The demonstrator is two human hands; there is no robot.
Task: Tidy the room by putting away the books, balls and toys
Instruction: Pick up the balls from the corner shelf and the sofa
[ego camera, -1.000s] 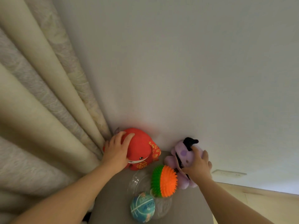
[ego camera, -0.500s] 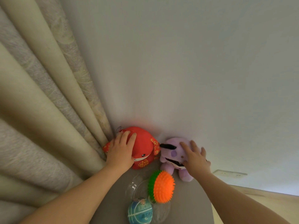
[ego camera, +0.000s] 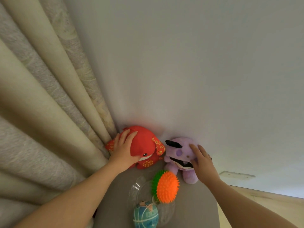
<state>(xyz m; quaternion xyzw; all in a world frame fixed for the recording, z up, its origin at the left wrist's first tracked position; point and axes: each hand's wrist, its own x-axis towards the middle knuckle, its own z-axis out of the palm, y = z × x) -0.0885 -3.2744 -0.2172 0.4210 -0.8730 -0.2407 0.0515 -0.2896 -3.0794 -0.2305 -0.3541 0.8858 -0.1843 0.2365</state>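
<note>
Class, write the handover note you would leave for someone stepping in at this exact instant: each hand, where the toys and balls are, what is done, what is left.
Left hand: holds the red plush toy, which sits on the grey surface in the corner between curtain and wall.
Right hand: open, fingers flat on the purple plush toy beside the red one.
Spiky orange ball and blue ball: in front of the toys, on or by a clear plastic tray.
Done: both toys and both balls are on the surface.
Left: probably let go; no books are in view, so look elsewhere.
</note>
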